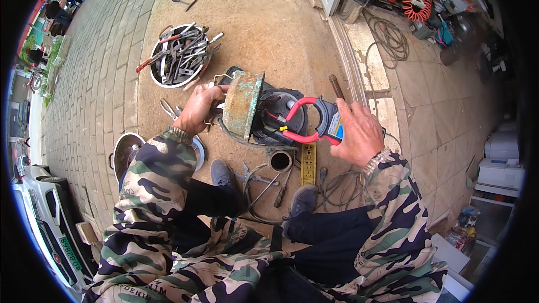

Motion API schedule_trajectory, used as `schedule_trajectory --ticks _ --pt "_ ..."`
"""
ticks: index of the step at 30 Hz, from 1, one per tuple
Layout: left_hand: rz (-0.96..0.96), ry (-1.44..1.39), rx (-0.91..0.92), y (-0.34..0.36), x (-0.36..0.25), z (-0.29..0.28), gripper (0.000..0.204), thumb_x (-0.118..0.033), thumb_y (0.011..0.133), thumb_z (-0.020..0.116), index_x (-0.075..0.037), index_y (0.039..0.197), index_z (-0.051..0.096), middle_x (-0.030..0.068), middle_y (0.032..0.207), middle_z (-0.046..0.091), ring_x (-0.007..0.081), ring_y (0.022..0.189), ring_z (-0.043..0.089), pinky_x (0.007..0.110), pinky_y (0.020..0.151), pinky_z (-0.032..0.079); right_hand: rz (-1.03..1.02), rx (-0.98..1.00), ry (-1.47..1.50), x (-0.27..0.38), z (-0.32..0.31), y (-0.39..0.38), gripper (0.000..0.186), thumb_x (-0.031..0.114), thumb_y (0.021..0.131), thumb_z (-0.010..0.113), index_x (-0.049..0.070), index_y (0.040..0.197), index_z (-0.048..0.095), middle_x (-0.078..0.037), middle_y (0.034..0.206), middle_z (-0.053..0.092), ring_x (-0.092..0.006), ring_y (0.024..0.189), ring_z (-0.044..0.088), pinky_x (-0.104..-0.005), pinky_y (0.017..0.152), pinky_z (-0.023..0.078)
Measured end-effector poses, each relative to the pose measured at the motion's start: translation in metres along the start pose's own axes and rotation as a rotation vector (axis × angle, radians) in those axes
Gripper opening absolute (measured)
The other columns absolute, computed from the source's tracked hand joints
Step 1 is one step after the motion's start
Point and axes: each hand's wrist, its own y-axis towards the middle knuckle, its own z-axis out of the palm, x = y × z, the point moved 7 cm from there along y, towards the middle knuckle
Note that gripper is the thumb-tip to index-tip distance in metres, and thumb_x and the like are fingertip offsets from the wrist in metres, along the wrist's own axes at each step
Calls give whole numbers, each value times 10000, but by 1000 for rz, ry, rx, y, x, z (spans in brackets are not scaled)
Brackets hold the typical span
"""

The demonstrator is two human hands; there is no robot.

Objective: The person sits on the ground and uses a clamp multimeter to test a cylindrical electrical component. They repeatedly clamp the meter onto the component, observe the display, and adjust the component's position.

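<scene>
A rusty, green-flecked metal cover (240,109) is tilted up on its side in front of me, and my left hand (200,106) is closed at its left edge, near a bent wire handle. Beside the cover, an opened dark motor housing (296,119) shows its inside. My right hand (360,133) grips a clamp meter (330,119). The meter's red jaws stand apart and reach over the housing, near a few thin wires (282,128) with a yellow piece. Whether a wire lies between the jaws, I cannot tell.
Left of the cover is a bowl of tools (181,59), with pliers (168,109) nearer me. A yellow power strip (308,164), a pipe opening (279,161), a screwdriver (281,195) and cables (343,186) lie by my shoes. A metal rod (336,86) rests near the threshold.
</scene>
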Motion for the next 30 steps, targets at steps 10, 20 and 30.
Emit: schedule_trajectory --ticks 10,20,30 --pt "-12 3 3 -6 -6 1 374 -75 802 522 88 1085 704 -28 685 592 40 480 427 215 421 311 -37 -9 34 28 14 8 925 238 586 864 10 1396 480 -182 1092 549 -371 1053 566 -469 910 471" --pt "-8 -9 -33 -5 -8 9 347 -79 816 537 80 1070 711 -37 674 584 40 483 421 216 437 311 -63 28 45 32 18 6 1055 312 573 894 -48 1438 411 -213 1083 531 -391 1013 566 -473 910 470" --pt "-33 22 -20 -4 -6 6 335 -82 818 549 68 1068 714 -36 709 595 37 506 432 218 456 319 -14 218 173 19 42 17 1064 351 634 852 -30 1485 341 -283 1199 552 -435 1158 560 -503 1020 419"
